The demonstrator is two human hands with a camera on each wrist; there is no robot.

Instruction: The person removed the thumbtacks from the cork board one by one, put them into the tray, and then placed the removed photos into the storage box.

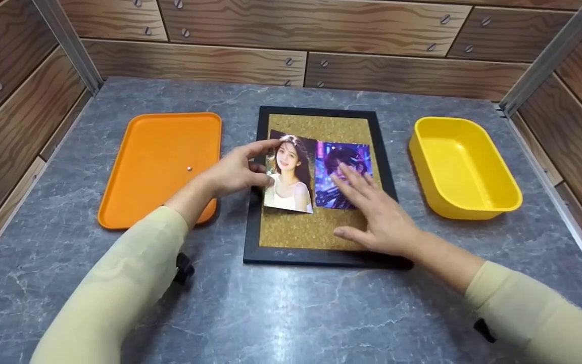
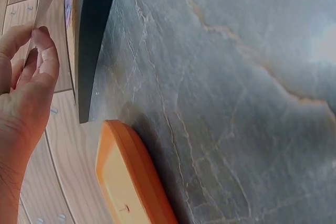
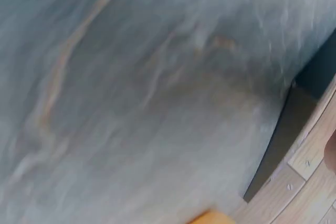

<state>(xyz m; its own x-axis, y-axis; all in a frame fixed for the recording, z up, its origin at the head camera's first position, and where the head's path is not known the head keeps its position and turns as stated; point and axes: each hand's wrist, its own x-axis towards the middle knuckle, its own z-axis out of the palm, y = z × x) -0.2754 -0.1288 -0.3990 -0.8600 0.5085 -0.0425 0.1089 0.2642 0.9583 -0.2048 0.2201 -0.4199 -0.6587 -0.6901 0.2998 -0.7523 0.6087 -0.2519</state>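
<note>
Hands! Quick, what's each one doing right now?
Left hand: closed, pinching the portrait photo by its edge.
Right hand: open over the purple picture, not gripping it.

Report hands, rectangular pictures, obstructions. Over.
Left hand pinches brown-and-white rectangular portrait. Right hand partly covers purple rectangular picture. Both over black-framed cork board; no other obstruction visible.
</note>
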